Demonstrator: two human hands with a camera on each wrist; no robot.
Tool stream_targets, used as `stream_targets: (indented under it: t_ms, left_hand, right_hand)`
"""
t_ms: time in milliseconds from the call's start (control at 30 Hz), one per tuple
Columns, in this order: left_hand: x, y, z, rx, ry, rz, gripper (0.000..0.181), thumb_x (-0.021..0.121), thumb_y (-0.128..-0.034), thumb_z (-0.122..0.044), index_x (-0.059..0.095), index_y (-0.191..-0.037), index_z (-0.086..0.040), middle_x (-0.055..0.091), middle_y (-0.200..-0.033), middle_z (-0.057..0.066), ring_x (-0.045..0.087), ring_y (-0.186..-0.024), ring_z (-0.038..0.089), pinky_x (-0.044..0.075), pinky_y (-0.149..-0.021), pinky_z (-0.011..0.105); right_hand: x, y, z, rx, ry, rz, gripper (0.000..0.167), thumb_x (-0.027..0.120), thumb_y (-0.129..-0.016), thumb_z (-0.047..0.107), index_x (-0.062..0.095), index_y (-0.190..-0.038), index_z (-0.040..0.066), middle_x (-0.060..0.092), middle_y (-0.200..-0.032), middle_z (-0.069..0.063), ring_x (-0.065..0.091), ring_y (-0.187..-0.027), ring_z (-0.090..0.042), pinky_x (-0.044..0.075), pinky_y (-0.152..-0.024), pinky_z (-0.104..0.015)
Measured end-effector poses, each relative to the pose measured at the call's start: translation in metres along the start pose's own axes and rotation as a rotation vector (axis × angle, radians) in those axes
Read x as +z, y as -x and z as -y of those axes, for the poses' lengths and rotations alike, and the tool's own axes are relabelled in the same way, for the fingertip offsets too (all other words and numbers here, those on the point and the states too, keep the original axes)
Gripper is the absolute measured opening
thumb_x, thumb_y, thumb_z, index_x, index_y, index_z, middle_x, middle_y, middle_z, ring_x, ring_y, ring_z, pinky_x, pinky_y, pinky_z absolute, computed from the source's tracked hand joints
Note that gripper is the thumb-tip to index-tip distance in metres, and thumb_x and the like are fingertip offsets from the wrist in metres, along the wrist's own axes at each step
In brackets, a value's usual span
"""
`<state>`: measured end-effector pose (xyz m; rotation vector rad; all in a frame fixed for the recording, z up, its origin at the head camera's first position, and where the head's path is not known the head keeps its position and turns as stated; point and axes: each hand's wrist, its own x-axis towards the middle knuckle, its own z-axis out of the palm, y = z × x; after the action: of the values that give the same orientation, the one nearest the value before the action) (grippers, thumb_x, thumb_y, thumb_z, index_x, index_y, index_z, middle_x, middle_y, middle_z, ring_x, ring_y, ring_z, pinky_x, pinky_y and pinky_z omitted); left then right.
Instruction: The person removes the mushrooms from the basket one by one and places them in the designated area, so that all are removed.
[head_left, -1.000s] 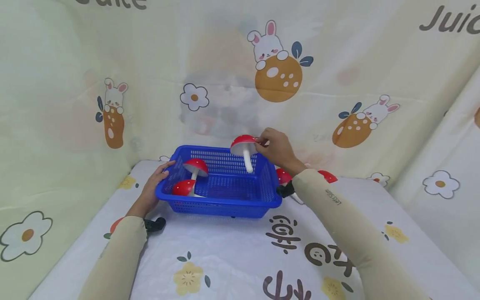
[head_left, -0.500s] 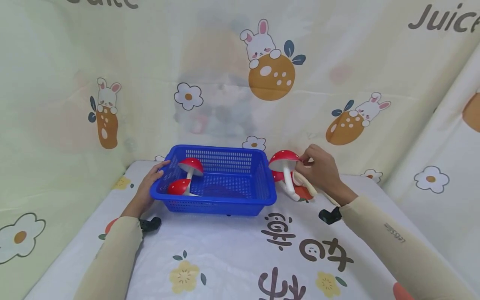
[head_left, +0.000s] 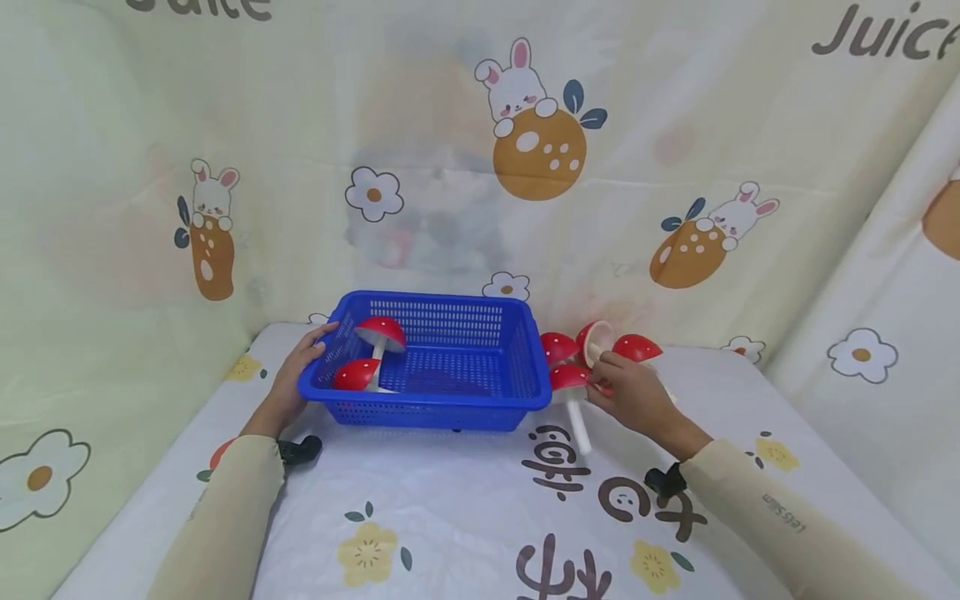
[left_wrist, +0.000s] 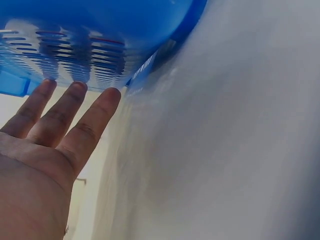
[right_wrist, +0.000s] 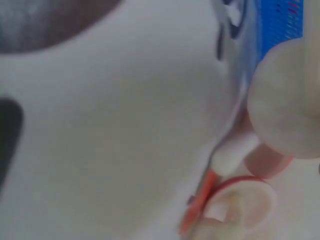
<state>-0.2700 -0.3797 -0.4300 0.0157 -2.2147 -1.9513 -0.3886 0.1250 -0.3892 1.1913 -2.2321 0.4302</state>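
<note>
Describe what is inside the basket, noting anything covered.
At the left inside the blue plastic basket are a rear toy mushroom and a front toy mushroom, both red-capped. The near wall covers the front one's lower part.

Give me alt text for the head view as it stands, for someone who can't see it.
A person's right hand pinches a red-capped mushroom by its cap edge, just right of a blue basket, with other mushrooms behind it on a white tablecloth. The left hand touches the basket's left side; two mushrooms are inside.

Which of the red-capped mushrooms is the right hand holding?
The frontmost mushroom right of the blue basket: the right hand pinches its cap edge. Its white stem reaches nearest the head camera.
</note>
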Motion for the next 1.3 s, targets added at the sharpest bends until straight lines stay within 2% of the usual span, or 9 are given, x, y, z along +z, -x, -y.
stream_targets:
  t_ms: [133, 300, 567, 733, 867, 1000, 1100, 1300]
  left_hand:
    - [0.001, 0.0, 0.002, -0.008, -0.015, 0.001, 0.054, 0.033, -0.1039, -0.048, 0.024, -0.156, -0.034, 0.009, -0.167, 0.007, 0.017, -0.151, 0.042, 0.028, -0.115, 0.062]
    - [0.001, 0.0, 0.001, -0.015, -0.037, -0.011, 0.053, 0.032, -0.104, -0.049, 0.024, -0.155, -0.035, 0.009, -0.167, 0.006, 0.018, -0.151, 0.042, 0.029, -0.115, 0.062]
    - [0.002, 0.002, -0.003, -0.006, -0.041, -0.01, 0.053, 0.031, -0.1044, -0.048, 0.024, -0.156, -0.035, 0.008, -0.167, 0.007, 0.018, -0.151, 0.042, 0.028, -0.115, 0.061]
    - [0.002, 0.002, -0.003, -0.014, -0.027, -0.008, 0.053, 0.031, -0.1051, -0.045, 0.022, -0.156, -0.034, 0.007, -0.168, 0.006, 0.016, -0.151, 0.041, 0.027, -0.116, 0.061]
    - [0.002, 0.002, -0.004, -0.01, -0.015, -0.001, 0.054, 0.031, -0.1051, -0.045, 0.022, -0.157, -0.033, 0.007, -0.167, 0.007, 0.017, -0.151, 0.042, 0.027, -0.116, 0.061]
    - [0.001, 0.003, -0.005, 0.004, -0.003, 0.001, 0.054, 0.031, -0.1049, -0.046, 0.022, -0.157, -0.032, 0.008, -0.167, 0.009, 0.018, -0.15, 0.043, 0.027, -0.115, 0.061]
    - [0.001, 0.004, -0.006, 0.008, -0.003, 0.002, 0.054, 0.03, -0.105, -0.045, 0.023, -0.156, -0.032, 0.009, -0.167, 0.009, 0.019, -0.15, 0.043, 0.028, -0.115, 0.061]
    - [0.002, 0.004, -0.005, 0.003, -0.004, 0.008, 0.054, 0.03, -0.1049, -0.046, 0.022, -0.156, -0.033, 0.008, -0.167, 0.01, 0.019, -0.15, 0.043, 0.029, -0.115, 0.06]
  right_hand:
    - [0.007, 0.005, 0.001, -0.049, 0.01, 0.01, 0.024, 0.088, -0.066, 0.005, 0.069, -0.08, 0.011, 0.065, -0.081, -0.001, 0.062, -0.069, -0.012, 0.059, -0.063, -0.028]
    - [0.009, 0.008, 0.002, -0.053, 0.015, 0.049, 0.03, 0.09, -0.064, 0.008, 0.069, -0.084, 0.012, 0.065, -0.084, -0.001, 0.066, -0.072, -0.015, 0.06, -0.063, -0.028]
    - [-0.003, 0.019, 0.006, -0.043, 0.021, 0.154, 0.04, 0.091, -0.064, 0.011, 0.064, -0.092, 0.017, 0.067, -0.095, 0.001, 0.067, -0.084, -0.014, 0.061, -0.068, -0.03]
    - [-0.016, 0.027, 0.01, -0.035, 0.046, 0.186, 0.044, 0.091, -0.064, 0.01, 0.065, -0.099, 0.018, 0.066, -0.1, 0.002, 0.065, -0.085, -0.014, 0.06, -0.065, -0.027]
    - [-0.027, 0.028, 0.015, -0.034, 0.052, 0.184, 0.049, 0.092, -0.063, 0.011, 0.066, -0.104, 0.017, 0.067, -0.106, 0.0, 0.068, -0.09, -0.016, 0.061, -0.066, -0.029]
    - [-0.037, 0.023, 0.02, -0.057, 0.056, 0.151, 0.047, 0.092, -0.063, 0.012, 0.068, -0.104, 0.015, 0.068, -0.108, -0.003, 0.069, -0.092, -0.018, 0.062, -0.068, -0.032]
    - [-0.041, 0.015, 0.025, -0.087, 0.07, 0.13, 0.044, 0.091, -0.064, 0.011, 0.068, -0.102, 0.015, 0.069, -0.105, -0.004, 0.069, -0.087, -0.018, 0.061, -0.067, -0.032]
    - [-0.046, -0.013, 0.043, -0.112, 0.067, 0.148, 0.033, 0.087, -0.071, 0.012, 0.071, -0.1, 0.014, 0.072, -0.096, 0.0, 0.069, -0.084, -0.017, 0.061, -0.067, -0.03]
